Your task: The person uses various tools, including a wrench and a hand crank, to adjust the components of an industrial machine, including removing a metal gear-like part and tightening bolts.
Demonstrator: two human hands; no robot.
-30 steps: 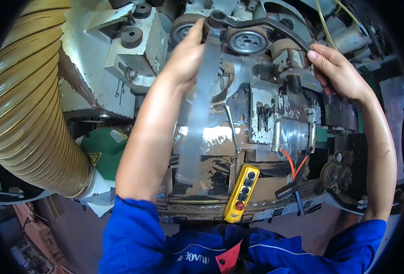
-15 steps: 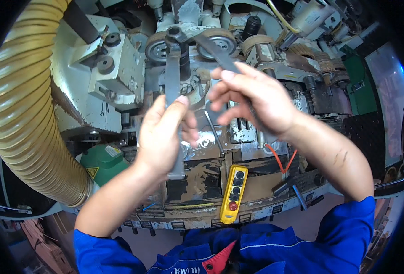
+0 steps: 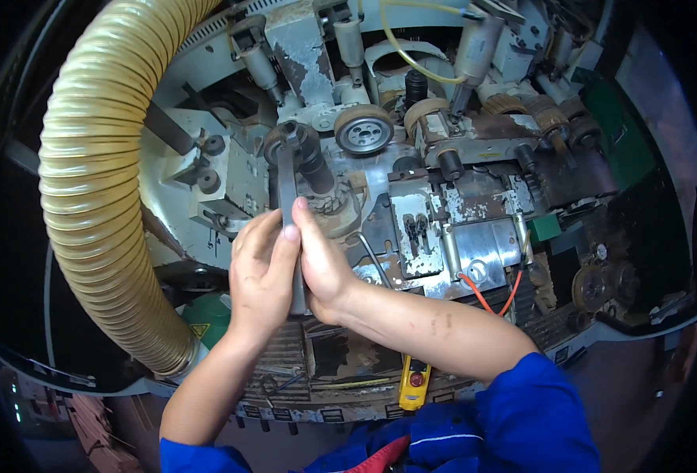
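Observation:
A long flat steel wrench [image 3: 287,181] points toward me from the top of an upright dark spindle [image 3: 314,169]. My left hand [image 3: 260,276] is closed against the handle from the left. My right hand [image 3: 325,268] presses on it from the right, so the two palms nearly meet around the bar. A second wrench handle cannot be made out now; the hands hide much of the grip. Below the spindle sits a toothed cutter head [image 3: 334,202]. A thin bent metal rod [image 3: 374,258] lies on the machine bed just beyond my right wrist.
A thick ribbed yellow hose [image 3: 92,197] curves down the left side. Rubber-rimmed feed wheels [image 3: 364,131] stand beyond the spindle. Orange tubing [image 3: 475,292] loops beyond my right forearm. A yellow push-button control box [image 3: 415,386] lies at the near edge, partly under that forearm.
Both hands have come together on the handle; before, they were apart, each at its own wrench handle. The right one swung leftward. My view has shifted, so the machine appears lower and turned.

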